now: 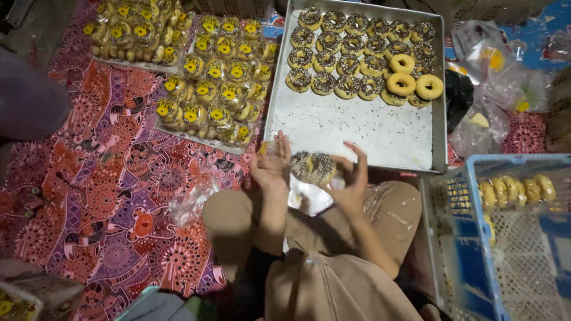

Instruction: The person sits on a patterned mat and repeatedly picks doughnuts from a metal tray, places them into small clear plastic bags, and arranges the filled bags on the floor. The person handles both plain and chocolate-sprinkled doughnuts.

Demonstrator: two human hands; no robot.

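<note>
Left hand [270, 161] and right hand [351, 172] fingers cupped sprinkled doughnuts [313, 167] near metal tray [357, 128]; loose grip risked dropped stack, shed sprinkles.

The far tray [441, 119] is dull grey metal lined with matt white paper [351, 128]. Glossy clear plastic wraps the packed doughnuts [217, 83]. The floor cloth [107, 178] is matt printed fabric; the right crate [470, 238] is smooth plastic mesh.
</note>
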